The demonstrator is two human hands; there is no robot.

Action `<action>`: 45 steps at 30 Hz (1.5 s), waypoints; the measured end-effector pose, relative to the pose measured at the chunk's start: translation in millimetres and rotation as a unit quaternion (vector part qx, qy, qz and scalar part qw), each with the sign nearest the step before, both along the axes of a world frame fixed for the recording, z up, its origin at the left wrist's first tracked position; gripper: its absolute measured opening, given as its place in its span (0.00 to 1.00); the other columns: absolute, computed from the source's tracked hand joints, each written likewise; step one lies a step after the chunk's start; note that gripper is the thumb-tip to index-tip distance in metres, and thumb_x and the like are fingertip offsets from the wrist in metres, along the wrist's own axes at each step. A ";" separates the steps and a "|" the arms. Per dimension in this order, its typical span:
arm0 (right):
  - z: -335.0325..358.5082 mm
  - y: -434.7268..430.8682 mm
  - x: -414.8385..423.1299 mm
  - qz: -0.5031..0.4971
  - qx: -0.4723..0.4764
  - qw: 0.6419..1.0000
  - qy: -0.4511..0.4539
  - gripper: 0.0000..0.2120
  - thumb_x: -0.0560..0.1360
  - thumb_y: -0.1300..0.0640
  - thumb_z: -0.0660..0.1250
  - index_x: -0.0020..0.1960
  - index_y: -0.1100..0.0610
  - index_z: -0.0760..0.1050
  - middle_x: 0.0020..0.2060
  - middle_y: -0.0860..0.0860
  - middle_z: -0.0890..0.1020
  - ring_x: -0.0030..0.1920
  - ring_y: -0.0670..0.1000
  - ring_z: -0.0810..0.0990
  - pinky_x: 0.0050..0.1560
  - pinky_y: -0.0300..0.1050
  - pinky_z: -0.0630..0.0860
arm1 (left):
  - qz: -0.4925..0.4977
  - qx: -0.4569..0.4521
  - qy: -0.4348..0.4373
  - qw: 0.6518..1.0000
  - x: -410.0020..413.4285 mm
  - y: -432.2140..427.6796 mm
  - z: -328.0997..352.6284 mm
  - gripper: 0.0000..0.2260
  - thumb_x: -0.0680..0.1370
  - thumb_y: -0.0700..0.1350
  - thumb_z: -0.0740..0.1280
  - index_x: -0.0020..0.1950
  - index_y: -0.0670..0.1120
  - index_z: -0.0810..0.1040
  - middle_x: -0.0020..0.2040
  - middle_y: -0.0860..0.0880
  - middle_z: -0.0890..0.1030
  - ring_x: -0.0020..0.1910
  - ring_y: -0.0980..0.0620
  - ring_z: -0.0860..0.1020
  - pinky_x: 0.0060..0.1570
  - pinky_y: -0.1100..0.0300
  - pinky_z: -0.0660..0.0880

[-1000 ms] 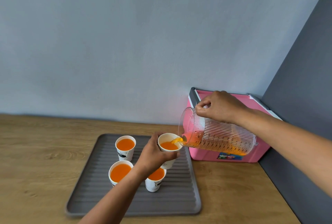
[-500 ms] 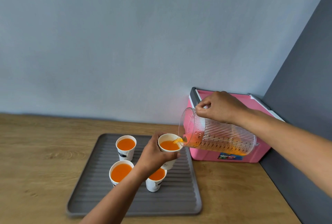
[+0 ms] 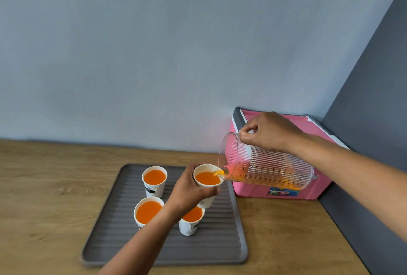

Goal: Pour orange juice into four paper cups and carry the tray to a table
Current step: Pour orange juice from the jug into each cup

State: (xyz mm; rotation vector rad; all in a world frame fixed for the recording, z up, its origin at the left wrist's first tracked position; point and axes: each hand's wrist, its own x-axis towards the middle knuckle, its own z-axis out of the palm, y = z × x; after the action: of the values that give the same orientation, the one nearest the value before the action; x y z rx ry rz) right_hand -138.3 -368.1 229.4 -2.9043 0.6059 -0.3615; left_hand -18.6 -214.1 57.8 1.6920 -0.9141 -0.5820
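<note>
**Filling the fourth cup.** Nothing has visibly shifted since the earlier frames. The right hand (image 3: 268, 132) still grips the tilted clear pitcher (image 3: 275, 170) near its rim, and a thin stream of orange juice (image 3: 218, 172) runs into the held cup (image 3: 208, 178). The left hand (image 3: 189, 191) wraps that cup with curled fingers over the grey tray (image 3: 220, 241). The back cup (image 3: 154, 181), front-left cup (image 3: 148, 212) and front-right cup (image 3: 191, 219) stand filled (all upright). A pink cooler (image 3: 320, 186) sits just beside the tray's right edge, and bare wooden counter (image 3: 44, 186) extends left.
</note>
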 end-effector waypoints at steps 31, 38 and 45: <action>1.8 3.0 -3.0 -0.017 -0.008 1.000 0.025 0.21 0.73 0.52 0.67 0.23 0.46 0.66 0.17 0.32 0.69 0.22 0.33 0.70 0.31 0.35 0.62 | -0.008 -0.003 -0.007 1.000 -1.9 -3.0 -4.1 0.30 0.66 0.52 0.79 0.60 0.59 0.65 0.51 0.64 0.73 0.49 0.63 0.74 0.40 0.73 0.68; -1.3 0.9 -6.3 -0.019 0.009 1.000 0.010 0.22 0.73 0.52 0.67 0.23 0.45 0.65 0.17 0.34 0.70 0.23 0.37 0.69 0.33 0.35 0.63 | -0.007 -0.004 -0.009 1.000 -1.3 -4.1 -5.0 0.30 0.66 0.52 0.79 0.60 0.59 0.65 0.51 0.64 0.73 0.49 0.63 0.74 0.40 0.73 0.68; -12.9 -17.5 -14.0 -0.047 0.093 0.993 -0.055 0.23 0.73 0.51 0.69 0.20 0.39 0.72 0.17 0.34 0.70 0.23 0.37 0.67 0.34 0.37 0.64 | -0.002 -0.007 -0.025 1.000 6.6 -5.1 -0.5 0.30 0.66 0.51 0.79 0.60 0.58 0.65 0.51 0.64 0.73 0.48 0.64 0.74 0.40 0.73 0.68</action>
State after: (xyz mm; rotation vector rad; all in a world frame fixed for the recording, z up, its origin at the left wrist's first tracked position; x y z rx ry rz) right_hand -152.3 -385.6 216.6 -2.6653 0.7191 -0.4478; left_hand -12.0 -219.2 57.3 1.6985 -0.9567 -0.5364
